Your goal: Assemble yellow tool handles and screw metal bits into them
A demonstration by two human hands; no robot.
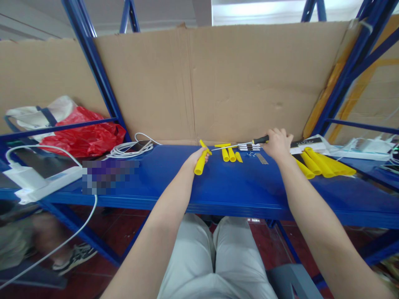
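Observation:
My left hand [197,156] is closed around a yellow plastic handle piece [201,161], held tilted over the blue shelf [218,187]. My right hand [277,143] is closed on the black handle of a screwdriver [246,143], whose thin metal shaft points left toward the yellow piece and ends close to its upper end. Between my hands lie three short yellow parts [230,154], a few small screws [251,154] and a small flat metal piece [262,158]. To the right of my right wrist lies a row of longer yellow handle pieces [324,164].
A cardboard sheet [218,79] backs the shelf. A coiled white cable [129,148] and a phone lie left of centre; a white power strip [37,180], red bag [84,135] and white bag sit further left. White boxes and chargers [364,147] lie at the right. Another person's shoe [73,257] shows below left.

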